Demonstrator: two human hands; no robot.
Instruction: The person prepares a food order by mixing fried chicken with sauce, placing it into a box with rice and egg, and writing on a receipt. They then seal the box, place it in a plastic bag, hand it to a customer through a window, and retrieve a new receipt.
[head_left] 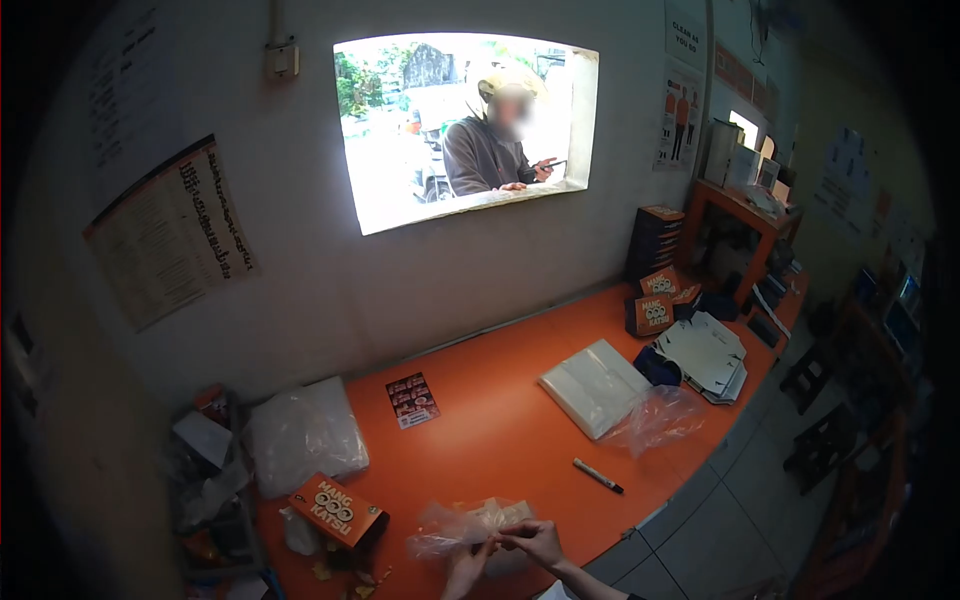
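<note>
At the front edge of the orange table, my left hand (468,569) pinches the gathered plastic of a clear plastic bag (440,532). My right hand (536,543) has its fingers closed on the same bag, close to the left fingertips. Something pale is inside or under the plastic; I cannot make out what it is. Left of my hands lies an orange printed box (338,508), tilted, with a small whitish bag (299,531) beside it. Yellowish crumbs are scattered below the box.
On the table are a marker (598,476), a leaflet (412,400), a pack of clear bags (594,388), white papers (703,350) and stacked boxes (655,243). A cluttered crate (245,500) and wrapped stack (307,437) stand left. A helmeted person (487,150) leans at the window.
</note>
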